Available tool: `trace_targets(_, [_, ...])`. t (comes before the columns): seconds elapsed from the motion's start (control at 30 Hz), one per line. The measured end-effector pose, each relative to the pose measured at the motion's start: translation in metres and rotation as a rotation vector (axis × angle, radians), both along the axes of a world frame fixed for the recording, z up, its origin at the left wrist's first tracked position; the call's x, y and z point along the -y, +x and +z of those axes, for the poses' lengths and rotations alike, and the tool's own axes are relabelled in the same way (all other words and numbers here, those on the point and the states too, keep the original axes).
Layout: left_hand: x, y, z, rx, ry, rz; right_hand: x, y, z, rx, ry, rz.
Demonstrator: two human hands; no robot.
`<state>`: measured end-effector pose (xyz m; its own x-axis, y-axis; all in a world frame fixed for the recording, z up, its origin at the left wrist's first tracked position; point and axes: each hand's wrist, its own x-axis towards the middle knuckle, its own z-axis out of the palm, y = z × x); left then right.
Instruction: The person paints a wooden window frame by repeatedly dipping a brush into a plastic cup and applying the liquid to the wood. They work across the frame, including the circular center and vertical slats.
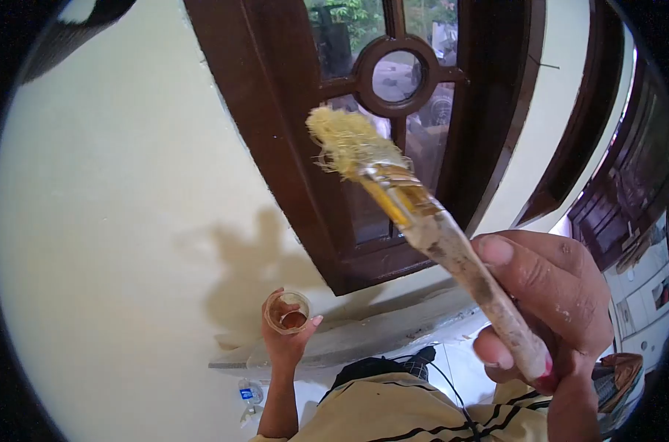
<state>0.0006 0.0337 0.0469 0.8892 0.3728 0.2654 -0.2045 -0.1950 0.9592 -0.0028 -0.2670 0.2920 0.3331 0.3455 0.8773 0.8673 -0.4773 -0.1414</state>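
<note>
Close to the camera, my right hand is closed round the stained handle of a paintbrush. Its frayed, pale yellow bristles point up and left, in front of the window. Lower down, my left hand grips a clear plastic cup beside the wall. A little reddish-brown content shows at the bottom of the cup. The brush and the cup are well apart. A dark brown wooden window frame with glass panes and a round centre piece stands behind the brush.
A cream wall fills the left side. Below the window runs a greyish ledge. A plastic bottle is on the floor at lower left. A black cable hangs by my body. White drawers stand at far right.
</note>
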Motion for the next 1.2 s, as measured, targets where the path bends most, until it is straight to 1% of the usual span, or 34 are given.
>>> trace_targets(0.07, [-0.003,0.0,-0.004,-0.006,0.037,0.009,-0.004,0.003,-0.001,0.002,0.045,0.059])
trace_targets(0.1, [-0.003,0.0,-0.006,-0.006,0.025,0.004,-0.01,0.012,-0.007,0.015,0.15,0.167])
trace_targets(0.2, [-0.005,0.0,-0.007,-0.006,-0.003,0.021,0.0,0.011,-0.004,-0.051,0.044,0.153])
trace_targets(0.23, [-0.005,0.0,-0.007,-0.016,0.001,0.024,-0.004,0.017,-0.006,-0.038,0.065,0.214])
trace_targets(0.3, [-0.003,0.0,-0.004,-0.031,-0.014,0.01,-0.004,0.016,-0.002,0.026,0.001,0.081])
trace_targets(0.37, [-0.002,-0.001,0.0,-0.024,-0.059,0.01,-0.014,0.029,-0.005,0.087,0.082,0.083])
trace_targets(0.47, [-0.007,-0.001,-0.005,-0.037,-0.063,0.004,-0.029,0.084,-0.01,0.254,0.123,-0.074])
trace_targets(0.53, [-0.006,-0.001,-0.001,-0.037,-0.035,0.012,-0.044,0.132,-0.009,0.297,0.21,-0.13])
trace_targets(0.57, [-0.006,-0.001,-0.002,-0.017,-0.023,0.017,-0.051,0.152,-0.004,0.27,0.283,-0.121])
trace_targets(0.63, [-0.005,-0.001,-0.003,0.011,0.037,0.029,-0.066,0.205,0.001,0.223,0.515,0.016])
trace_targets(0.7, [-0.004,-0.001,-0.002,0.033,0.127,0.045,-0.081,0.232,0.019,0.292,0.584,0.067])
trace_targets(0.73, [-0.002,-0.001,0.0,0.012,0.093,0.038,-0.088,0.24,0.024,0.324,0.619,0.094])
trace_targets(0.8, [0.002,-0.004,0.007,-0.03,0.024,0.024,-0.099,0.248,0.027,0.36,0.592,0.064])
trace_targets(0.83, [0.001,-0.003,0.005,-0.037,0.039,0.026,-0.102,0.251,0.027,0.378,0.578,0.051])
trace_targets(0.93, [-0.004,-0.002,-0.006,-0.04,0.058,0.032,-0.103,0.248,0.005,0.299,0.452,-0.052])
trace_targets(0.97, [-0.004,-0.001,-0.009,-0.028,0.047,0.035,-0.102,0.245,-0.005,0.226,0.428,-0.036])
trace_targets(1.07, [-0.005,-0.002,-0.005,-0.028,0.084,0.037,-0.1,0.239,-0.036,0.175,0.399,0.008])
trace_targets(1.13, [-0.006,0.0,-0.003,-0.023,0.13,0.038,-0.095,0.227,-0.049,0.076,0.345,-0.029])
trace_targets(1.2, [-0.006,0.0,-0.005,-0.006,0.168,0.049,-0.094,0.223,-0.047,0.012,0.324,-0.046])
